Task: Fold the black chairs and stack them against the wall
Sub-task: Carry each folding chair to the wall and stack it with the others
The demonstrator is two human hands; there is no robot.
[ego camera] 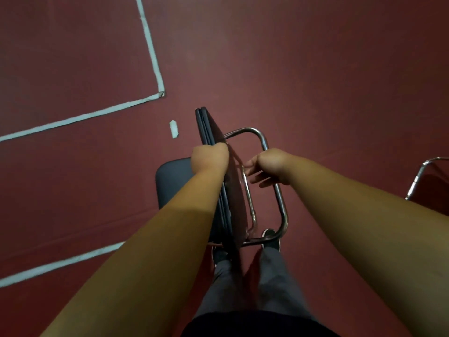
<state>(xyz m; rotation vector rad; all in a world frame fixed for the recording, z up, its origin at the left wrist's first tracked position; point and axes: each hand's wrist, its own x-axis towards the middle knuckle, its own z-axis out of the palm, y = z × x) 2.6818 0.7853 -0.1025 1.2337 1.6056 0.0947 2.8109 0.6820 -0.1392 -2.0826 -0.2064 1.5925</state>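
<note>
Closest to me are my grey trousers (274,283) and my two shoes (271,235), planted on the red floor (315,81); the foot of the black chair (211,127) stands right at my toes, between my feet. The chair is folded, its black panels pressed flat together and standing on edge, running away from me; its chrome frame (281,205) loops out on the right side, and a rounded black pad (170,181) shows low on the left, partly under my left forearm. My left hand (210,156) grips the upper edge of the black panels, fingers curled over them and out of sight on the far side; my right hand (267,166) lies over the outer chrome tube, wide and loose, its fingers (252,172) stretched towards the thinner inner rod, and I cannot tell whether they touch metal. Just beyond the chair's far end a small scrap of white tape (173,128) lies on the floor; farther left, white tape lines (155,64) mark out a corner, with another strip nearer my left arm. At the right edge, well apart from my chair, a bent chrome tube of a second chair (420,176) shows in part.
</note>
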